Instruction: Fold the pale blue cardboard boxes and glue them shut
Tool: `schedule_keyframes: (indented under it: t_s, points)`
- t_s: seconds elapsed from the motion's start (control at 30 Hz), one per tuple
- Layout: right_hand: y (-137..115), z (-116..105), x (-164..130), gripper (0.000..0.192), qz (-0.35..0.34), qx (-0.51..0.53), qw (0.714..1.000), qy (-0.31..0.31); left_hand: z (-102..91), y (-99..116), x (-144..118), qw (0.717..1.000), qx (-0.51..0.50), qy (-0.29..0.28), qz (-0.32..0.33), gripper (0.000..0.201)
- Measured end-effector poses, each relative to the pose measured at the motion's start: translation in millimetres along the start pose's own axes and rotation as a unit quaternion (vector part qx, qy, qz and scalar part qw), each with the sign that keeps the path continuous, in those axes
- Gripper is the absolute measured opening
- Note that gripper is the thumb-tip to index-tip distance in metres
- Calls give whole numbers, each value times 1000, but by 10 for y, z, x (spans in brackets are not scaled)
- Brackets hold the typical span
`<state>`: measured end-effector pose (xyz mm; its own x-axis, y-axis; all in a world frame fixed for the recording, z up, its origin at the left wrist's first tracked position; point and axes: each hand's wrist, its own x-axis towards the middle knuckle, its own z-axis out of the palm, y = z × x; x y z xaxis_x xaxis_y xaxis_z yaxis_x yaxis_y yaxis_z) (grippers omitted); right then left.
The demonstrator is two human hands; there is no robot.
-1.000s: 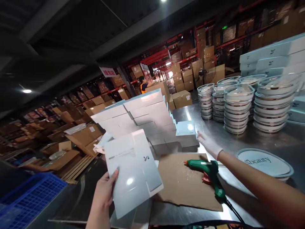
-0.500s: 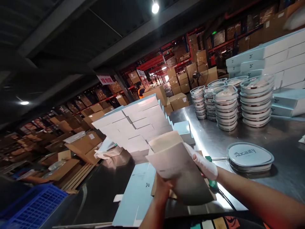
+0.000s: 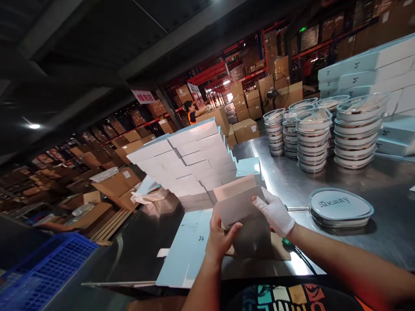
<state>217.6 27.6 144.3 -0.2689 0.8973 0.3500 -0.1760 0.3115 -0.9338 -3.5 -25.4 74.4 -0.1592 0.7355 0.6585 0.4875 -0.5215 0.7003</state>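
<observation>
A flat pale-blue carton blank (image 3: pixel 189 248) lies on the shiny steel table (image 3: pixel 324 181). Just right of it, the bare left hand (image 3: pixel 220 235) grips the lower edge of a folded grey-brown card box (image 3: pixel 243 211); the white-gloved right hand (image 3: pixel 275 214) clasps its right side. Further right sits an oval lidded tin (image 3: pixel 340 207).

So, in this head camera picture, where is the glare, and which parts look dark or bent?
Head view: strong glare runs along the steel table behind the stacked round tins; the ceiling is nearly black apart from one lamp; straight beams and shelves lean and curve toward the edges; the far shelves look soft. The folded box held by the left hand and gloved right hand is dim but readable.
</observation>
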Motion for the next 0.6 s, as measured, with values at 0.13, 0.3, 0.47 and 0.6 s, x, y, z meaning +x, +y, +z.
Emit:
schedule_keyframes:
  t_s: [0.13,0.3,0.47,0.6]
  points:
    - [118,140,101,51,-34,-40,994,97,76,-21,-110,993,-17,102,62,76]
    - [180,-242,186,56,-37,-110,993,1,-44,-82,-157,994,7,97,45,58]
    - [573,-743,-2,60,182,-466,866,-28,-267,30,0,979,-61,191,-43,64]
    - [855,-808,-213,74,232,-486,842,-33,-324,122,35,970,-92,220,-57,67]
